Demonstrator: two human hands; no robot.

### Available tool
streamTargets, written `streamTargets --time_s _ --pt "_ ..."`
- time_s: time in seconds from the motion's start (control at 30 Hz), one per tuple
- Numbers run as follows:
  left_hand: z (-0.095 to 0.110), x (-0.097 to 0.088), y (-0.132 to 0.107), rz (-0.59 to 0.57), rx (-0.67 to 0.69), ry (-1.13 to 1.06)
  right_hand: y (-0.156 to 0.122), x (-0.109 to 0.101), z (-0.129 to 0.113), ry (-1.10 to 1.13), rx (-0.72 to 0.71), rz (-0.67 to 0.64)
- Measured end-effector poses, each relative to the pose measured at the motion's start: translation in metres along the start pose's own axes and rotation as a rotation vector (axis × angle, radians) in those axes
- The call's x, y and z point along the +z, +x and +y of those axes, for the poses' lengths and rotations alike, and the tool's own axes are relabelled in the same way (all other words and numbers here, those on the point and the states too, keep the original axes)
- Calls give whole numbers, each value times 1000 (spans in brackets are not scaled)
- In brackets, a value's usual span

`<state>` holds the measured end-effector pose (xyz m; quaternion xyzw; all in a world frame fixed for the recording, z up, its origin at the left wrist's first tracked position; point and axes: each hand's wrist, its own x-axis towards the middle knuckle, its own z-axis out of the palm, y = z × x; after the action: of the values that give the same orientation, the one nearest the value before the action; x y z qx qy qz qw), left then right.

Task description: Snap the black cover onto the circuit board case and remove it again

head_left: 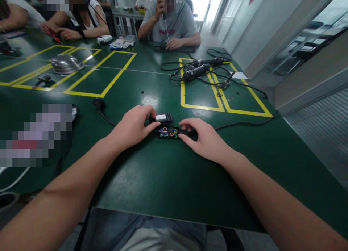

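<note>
- left hand (138, 126): part curled, thumb & index bent w/ a gap btwn; tips at left end of case (168, 137), prob. to steady it. what it grips, if anything, is hidden, so can't tell.
- right hand (205, 140): half open, thumb at right end of case, index a little higher, black cable (191, 133) btwn them; can't tell if it pinches.
- case: on green table (130, 182), btwn both hands, long side toward the wearer; open face up, prob. so the contents can be seen & reached.
- pcb (164, 134): inside case, w/ two copper-coloured rings (other parts too small to name).
- lid (163, 117): just beyond case, white label up, ribbed at its right end; close by, prob. for easy reach. contact w/ left fingertips unclear.
- plug (99, 104): left of left hand, its cord (107, 118) running toward that hand, clear of the work area in front.
- drivers (197, 71): two, beyond right hand, amid loops of cable; partly over yellow tape (201, 108), which prob. marks off work spots.
- bowl (65, 63): metal, far left, also by tape.
</note>
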<state>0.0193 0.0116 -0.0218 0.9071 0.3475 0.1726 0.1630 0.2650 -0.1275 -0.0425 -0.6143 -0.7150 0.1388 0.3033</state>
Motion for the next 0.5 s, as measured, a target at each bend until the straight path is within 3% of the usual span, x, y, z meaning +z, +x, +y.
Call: streamTargets --time_s 0.1,0.23,0.37,0.5 --pt "-4 1 1 -9 10 51 0 -1 1 -10 -14 -8" --pt "2 -4 -2 5 166 29 -1 0 2 -19 -24 6" --pt "8 -11 -7 -179 220 -12 -1 1 1 -7 -14 4" --pt "6 -11 -6 -228 185 -60 -1 1 -1 13 -9 -22"
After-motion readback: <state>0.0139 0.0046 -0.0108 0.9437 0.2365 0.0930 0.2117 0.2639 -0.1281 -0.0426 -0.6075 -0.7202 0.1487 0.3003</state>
